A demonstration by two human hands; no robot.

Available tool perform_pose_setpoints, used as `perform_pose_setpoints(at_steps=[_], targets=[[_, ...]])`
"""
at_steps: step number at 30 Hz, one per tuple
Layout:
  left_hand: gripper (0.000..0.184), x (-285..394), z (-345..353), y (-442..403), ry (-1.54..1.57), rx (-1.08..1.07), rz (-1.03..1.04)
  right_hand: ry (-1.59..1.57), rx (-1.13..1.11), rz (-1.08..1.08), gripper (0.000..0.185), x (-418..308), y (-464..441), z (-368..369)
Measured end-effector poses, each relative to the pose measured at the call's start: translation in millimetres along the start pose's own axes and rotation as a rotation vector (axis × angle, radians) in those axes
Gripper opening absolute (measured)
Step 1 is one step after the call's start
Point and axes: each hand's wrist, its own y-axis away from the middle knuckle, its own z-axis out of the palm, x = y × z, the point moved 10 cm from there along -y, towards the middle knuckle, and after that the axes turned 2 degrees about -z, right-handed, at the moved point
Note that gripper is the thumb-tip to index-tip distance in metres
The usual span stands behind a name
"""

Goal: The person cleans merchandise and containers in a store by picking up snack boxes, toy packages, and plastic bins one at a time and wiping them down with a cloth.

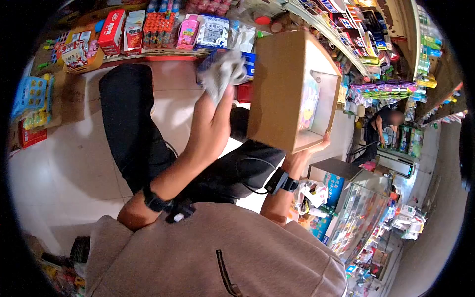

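My left hand (210, 119) is closed around a crumpled greyish-white cloth (223, 74), which is blurred by motion. It is raised just left of a brown cardboard box (276, 94). The fingers of my right hand (316, 144) grip the box's lower edge and hold it tilted above my legs. The box's open side faces right and shows a pale interior. Inside it is a pastel-coloured item (309, 105) whose kind I cannot make out. Part of my right hand is hidden behind the box.
A shelf ahead holds a red box (112, 32), orange-capped bottles (159, 29) and a pink bottle (188, 31). Snack packs line the rack at upper right. A glass display case (357, 215) stands at right. Another person (381, 131) bends in the background.
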Motion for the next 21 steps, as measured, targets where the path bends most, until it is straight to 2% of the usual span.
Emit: perform_pose_setpoints(at_steps=[1,2,3,4,6,8,11,12,13,15,16,19,20,21], targets=[[0.030,7.8,6.3,-14.6,0.022,-0.004,0.081,0.021,-0.050,-0.035,0.073,-2.5,4.8,4.8],[0.030,10.0,13.1,-29.5,-0.007,-0.017,0.129,0.057,0.037,-0.007,0.075,-0.7,11.4,1.4],[0.031,11.0,20.4,-43.8,-0.036,-0.030,0.177,0.129,0.117,-0.090,0.075,-10.3,29.6,27.7],[0.030,16.8,25.6,-54.2,-0.021,-0.006,0.236,0.121,0.090,-0.082,0.075,-8.0,28.1,21.5],[0.029,22.2,31.4,-56.8,-0.098,0.001,0.289,0.110,0.064,-0.073,0.076,-4.2,27.2,18.3],[0.030,25.0,35.5,-46.5,-0.093,0.008,0.337,0.119,0.188,-0.162,0.078,-10.2,30.4,11.6],[0.030,20.4,35.0,-22.8,-0.089,-0.014,0.301,0.049,0.201,-0.105,0.077,-5.2,37.2,27.0],[0.038,7.0,38.2,-14.7,-0.128,-0.109,0.152,0.048,0.249,-0.119,0.073,-5.5,34.8,17.7],[0.036,12.2,39.6,-3.8,-0.137,-0.093,0.236,0.050,0.254,-0.119,0.073,-2.5,31.8,17.9],[0.032,1.1,43.5,20.0,-0.228,-0.129,0.171,0.057,0.202,-0.224,0.070,-4.2,25.3,27.9],[0.030,-1.5,42.2,30.7,-0.225,-0.145,0.124,0.001,0.222,-0.193,0.069,1.7,19.8,21.3],[0.028,-11.8,35.8,50.1,-0.208,-0.109,0.167,0.014,0.181,-0.245,0.064,1.1,16.8,26.7],[0.029,-26.1,29.5,56.6,-0.173,-0.087,0.054,0.014,0.185,-0.244,0.064,1.5,17.7,28.1],[0.029,-40.2,25.2,61.0,-0.137,-0.066,-0.058,0.067,0.292,-0.265,0.061,-1.5,27.5,34.1]])
